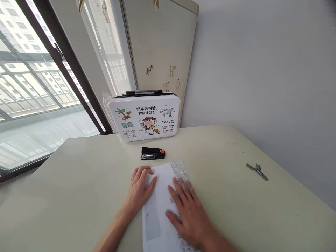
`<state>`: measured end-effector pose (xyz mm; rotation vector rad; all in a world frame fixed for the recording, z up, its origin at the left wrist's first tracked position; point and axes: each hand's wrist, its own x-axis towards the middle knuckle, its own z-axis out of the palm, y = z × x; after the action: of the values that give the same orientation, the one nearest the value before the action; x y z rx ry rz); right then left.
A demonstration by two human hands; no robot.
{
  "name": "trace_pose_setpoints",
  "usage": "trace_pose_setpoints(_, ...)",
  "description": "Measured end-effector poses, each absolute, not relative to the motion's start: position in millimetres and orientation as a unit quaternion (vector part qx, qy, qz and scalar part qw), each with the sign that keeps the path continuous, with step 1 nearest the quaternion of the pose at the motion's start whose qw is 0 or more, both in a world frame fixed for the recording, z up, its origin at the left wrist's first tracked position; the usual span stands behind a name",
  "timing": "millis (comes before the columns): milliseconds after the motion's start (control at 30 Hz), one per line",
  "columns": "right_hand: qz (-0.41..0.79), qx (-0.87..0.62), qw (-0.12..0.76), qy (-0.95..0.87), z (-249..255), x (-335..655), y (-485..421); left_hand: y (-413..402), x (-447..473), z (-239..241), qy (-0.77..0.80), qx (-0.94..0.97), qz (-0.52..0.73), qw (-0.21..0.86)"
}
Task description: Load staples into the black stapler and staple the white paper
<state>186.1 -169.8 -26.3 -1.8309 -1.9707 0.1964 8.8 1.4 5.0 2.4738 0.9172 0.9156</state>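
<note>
A stack of white printed sheets (162, 210) lies on the table in front of me, its long side running away from me. My left hand (140, 185) rests at the far left edge of the sheets, thumb on the paper, fingers bent and apart from the thumb. Flat across the right part of the paper is my right hand (187, 213), fingers spread, covering some of the print. Just beyond the sheets sits a black stapler (153, 153) with an orange-red button, untouched.
A white carry case (147, 117) with cartoon prints and clear plastic wrap stands upright at the table's back edge. Several grey staple strips (257, 171) lie on the table (223, 210) at right. A worn cabinet (160, 45) stands behind; a window (34, 77) is at left.
</note>
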Motion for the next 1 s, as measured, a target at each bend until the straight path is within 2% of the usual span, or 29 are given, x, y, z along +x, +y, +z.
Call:
trace_pose_setpoints(233, 0.091, -0.678, 0.272, -0.676, -26, 131, -144, 27, -17, -8, 0.37, 0.878, 0.278, 0.12)
trace_pose_setpoints(467, 0.073, -0.686, 0.278, -0.668, -27, 126, -144, 29, -19, -14, 0.365, 0.886, 0.271, 0.086)
trace_pose_setpoints(600, 0.057, -0.678, 0.319, -0.66, -24, 136, -137, 28, -19, -17, 0.359, 0.89, 0.271, 0.075)
trace_pose_setpoints(767, 0.014, -0.661, 0.392, -0.639, -8, 177, -79, 28, -19, -18, 0.357, 0.89, 0.277, 0.067)
trace_pose_setpoints(1000, 0.055, -0.664, 0.39, -0.636, -7, 212, 16, 27, -20, -16, 0.355, 0.891, 0.273, 0.07)
